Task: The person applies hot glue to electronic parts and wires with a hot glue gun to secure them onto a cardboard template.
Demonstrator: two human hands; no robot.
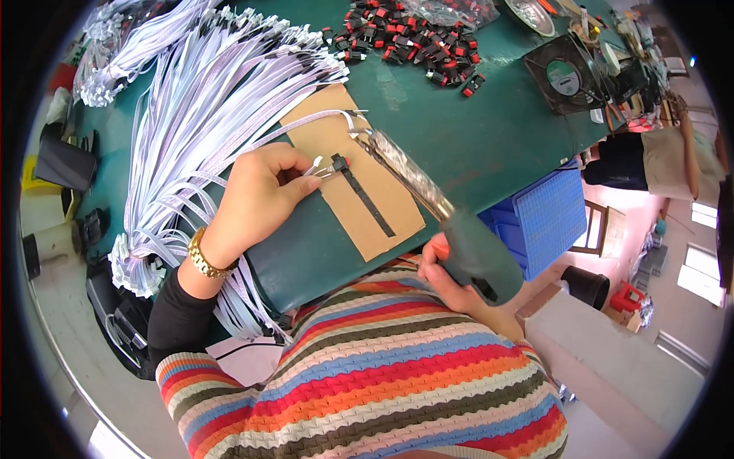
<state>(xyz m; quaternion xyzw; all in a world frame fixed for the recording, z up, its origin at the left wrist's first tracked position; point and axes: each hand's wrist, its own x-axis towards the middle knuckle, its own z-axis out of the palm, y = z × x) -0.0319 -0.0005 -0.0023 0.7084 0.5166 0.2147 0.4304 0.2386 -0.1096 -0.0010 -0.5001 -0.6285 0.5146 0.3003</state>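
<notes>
My left hand (256,203) rests on a brown cardboard pad (359,183) and pinches a small black and red switch (338,164) with a white wire (306,122) running to it. My right hand (443,275) grips the green handle of a soldering gun (428,206). Its long metal barrel points up and left, with the tip at the switch's terminals. A gold bracelet (205,260) circles my left wrist. The pad carries a dark burnt strip (367,199).
A big fanned bundle of white wires (199,115) covers the left of the green table (474,138). A heap of red and black switches (413,38) lies at the back. A small black fan (566,76) stands at the right, a blue crate (547,218) below the table edge.
</notes>
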